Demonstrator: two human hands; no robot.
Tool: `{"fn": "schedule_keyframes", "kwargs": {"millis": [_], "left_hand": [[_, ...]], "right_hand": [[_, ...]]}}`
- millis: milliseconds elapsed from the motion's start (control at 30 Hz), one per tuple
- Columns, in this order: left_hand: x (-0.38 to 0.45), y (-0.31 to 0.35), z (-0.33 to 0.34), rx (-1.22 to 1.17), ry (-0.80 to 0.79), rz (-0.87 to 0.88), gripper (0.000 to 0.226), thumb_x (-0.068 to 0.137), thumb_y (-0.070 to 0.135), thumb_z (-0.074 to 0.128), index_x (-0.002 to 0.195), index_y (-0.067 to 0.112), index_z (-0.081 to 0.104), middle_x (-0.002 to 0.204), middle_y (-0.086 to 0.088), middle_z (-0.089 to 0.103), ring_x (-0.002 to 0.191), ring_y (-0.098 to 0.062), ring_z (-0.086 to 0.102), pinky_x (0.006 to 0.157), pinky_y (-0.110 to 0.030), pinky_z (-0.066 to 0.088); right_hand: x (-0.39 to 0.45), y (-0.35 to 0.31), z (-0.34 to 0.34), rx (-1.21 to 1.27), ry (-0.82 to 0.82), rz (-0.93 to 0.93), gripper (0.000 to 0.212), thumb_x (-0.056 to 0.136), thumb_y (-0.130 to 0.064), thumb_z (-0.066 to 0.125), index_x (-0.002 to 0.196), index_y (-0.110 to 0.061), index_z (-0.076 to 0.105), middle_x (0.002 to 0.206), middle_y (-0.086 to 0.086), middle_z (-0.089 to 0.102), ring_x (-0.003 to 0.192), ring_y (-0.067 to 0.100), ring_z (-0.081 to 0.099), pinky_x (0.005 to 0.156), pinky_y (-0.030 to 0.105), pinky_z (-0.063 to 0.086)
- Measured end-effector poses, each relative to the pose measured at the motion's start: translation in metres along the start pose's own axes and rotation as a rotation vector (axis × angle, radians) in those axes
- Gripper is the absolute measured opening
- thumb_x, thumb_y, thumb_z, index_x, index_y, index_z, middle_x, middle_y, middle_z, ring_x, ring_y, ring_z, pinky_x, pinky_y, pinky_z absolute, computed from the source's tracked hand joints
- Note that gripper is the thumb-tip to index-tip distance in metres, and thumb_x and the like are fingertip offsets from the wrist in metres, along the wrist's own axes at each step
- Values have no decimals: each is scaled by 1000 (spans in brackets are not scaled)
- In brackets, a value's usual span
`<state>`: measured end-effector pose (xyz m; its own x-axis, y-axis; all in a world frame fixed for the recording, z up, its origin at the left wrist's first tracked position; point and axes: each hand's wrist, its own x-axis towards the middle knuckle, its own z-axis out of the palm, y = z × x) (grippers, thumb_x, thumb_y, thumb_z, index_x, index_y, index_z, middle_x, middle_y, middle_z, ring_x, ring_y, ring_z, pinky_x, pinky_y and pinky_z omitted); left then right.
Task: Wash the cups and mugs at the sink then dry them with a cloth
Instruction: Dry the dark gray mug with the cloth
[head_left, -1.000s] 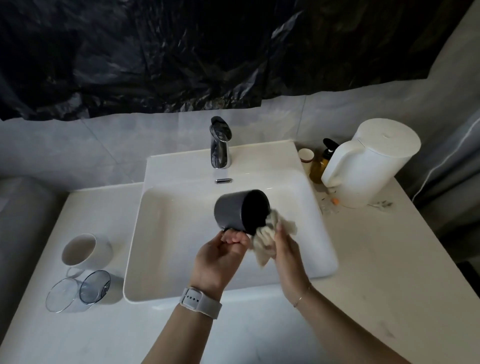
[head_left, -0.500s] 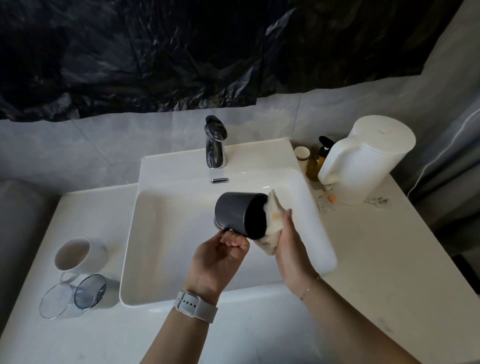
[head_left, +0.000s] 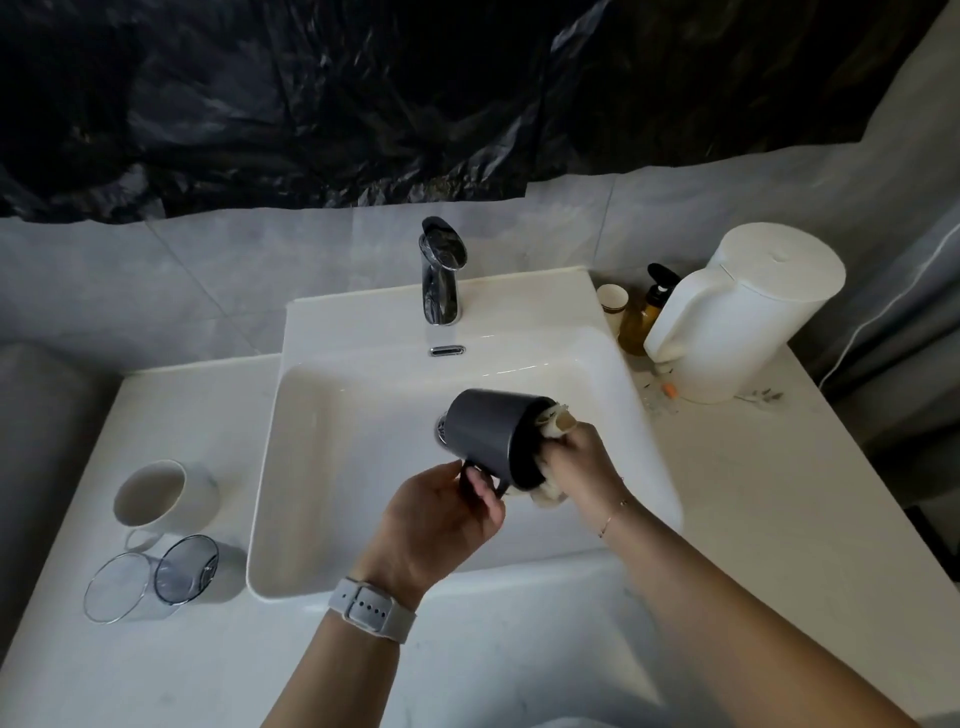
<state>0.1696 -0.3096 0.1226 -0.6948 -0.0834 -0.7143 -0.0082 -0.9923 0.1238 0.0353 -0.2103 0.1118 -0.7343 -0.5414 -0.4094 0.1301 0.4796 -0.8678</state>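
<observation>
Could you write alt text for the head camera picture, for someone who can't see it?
Over a white sink, a person's left hand holds a dark grey mug by its handle while the right hand pushes a cloth into its mouth. A white mug and clear cup lie on the counter.

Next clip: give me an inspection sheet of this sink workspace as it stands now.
Surface: white counter around a white rectangular basin; chrome tap not visibly running.
Job's things: dark grey handled mug held sideways over the basin, beige cloth pushed into its mouth; white ceramic mug and clear glass cup lying sideways on the counter's left.
Clutter: white kettle, amber pump bottle, small paper cup, scattered specks beside the kettle.
Hands: left hand grips the mug's handle; right hand holds the cloth.
Cables: nothing seen.
Surroundings: grey tiled wall, black plastic sheeting above.
</observation>
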Motion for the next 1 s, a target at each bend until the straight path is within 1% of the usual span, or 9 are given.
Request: {"fn": "schedule_keyframes", "kwargs": {"millis": [100, 167, 333, 467, 533, 667, 767, 867, 1000], "left_hand": [[3, 0, -25, 597, 229, 297, 27, 101, 34, 46, 116, 12, 50, 109, -13, 60, 97, -27, 61, 80, -42, 54], [4, 9, -28, 702, 198, 394, 47, 97, 55, 43, 133, 25, 46, 124, -12, 58, 109, -32, 62, 84, -50, 55], [5, 18, 8, 539, 12, 303, 70, 87, 63, 55, 134, 12, 54, 110, -12, 62, 87, -27, 62, 58, -36, 53], [10, 11, 12, 331, 107, 288, 42, 90, 50, 56, 115, 15, 61, 93, -12, 65, 69, -25, 64, 49, -32, 53], [15, 10, 12, 249, 157, 307, 35, 92, 45, 53, 112, 17, 59, 92, -13, 65, 66, -26, 65, 45, -30, 53], [15, 11, 15, 145, 221, 305, 35, 95, 44, 46, 100, 12, 58, 88, -12, 63, 68, -27, 62, 55, -35, 56], [17, 19, 13, 52, 248, 391, 38, 97, 47, 45, 99, 11, 56, 94, -16, 65, 70, -31, 69, 68, -41, 58], [23, 14, 13, 113, 261, 428, 53, 97, 53, 45, 124, 8, 54, 110, -18, 68, 90, -33, 71, 64, -40, 60], [28, -8, 9, 454, 280, 522, 36, 94, 37, 47, 124, 19, 48, 136, -13, 55, 102, -24, 58, 90, -47, 52]], "right_hand": [[0, -4, -4, -64, -6, -19, 31, 89, 2, 41, 62, -12, 47, 55, 0, 46, 50, 14, 43, 43, 17, 36], [-1, -5, -6, -58, -88, 3, 24, 94, -3, 40, 76, -6, 56, 64, 11, 54, 50, 22, 50, 42, 20, 41], [-5, -7, 2, -273, -230, -24, 28, 92, 0, 42, 74, -17, 54, 73, 7, 57, 43, 0, 51, 45, 14, 42], [-4, -11, 8, -425, -207, -7, 39, 90, -1, 42, 53, -12, 44, 38, -2, 48, 39, 15, 47, 35, 17, 29], [0, -11, 12, -506, -193, -63, 42, 89, -1, 45, 50, -17, 41, 45, -1, 45, 50, 21, 45, 43, 26, 31], [-7, -10, 3, -472, -38, -133, 35, 94, -17, 49, 60, -9, 55, 57, 2, 59, 57, 24, 60, 55, 26, 43], [-25, -9, -11, -332, 205, -414, 31, 94, -19, 55, 64, -19, 59, 70, -4, 68, 64, 16, 64, 55, 21, 46], [-32, -16, -4, -216, 144, -816, 31, 86, -2, 56, 114, -9, 66, 119, 2, 65, 110, 14, 61, 92, 25, 50], [-14, -22, 21, -544, -138, -1069, 53, 86, 2, 54, 137, -13, 51, 150, 1, 41, 143, 14, 29, 119, 37, 20]]}}
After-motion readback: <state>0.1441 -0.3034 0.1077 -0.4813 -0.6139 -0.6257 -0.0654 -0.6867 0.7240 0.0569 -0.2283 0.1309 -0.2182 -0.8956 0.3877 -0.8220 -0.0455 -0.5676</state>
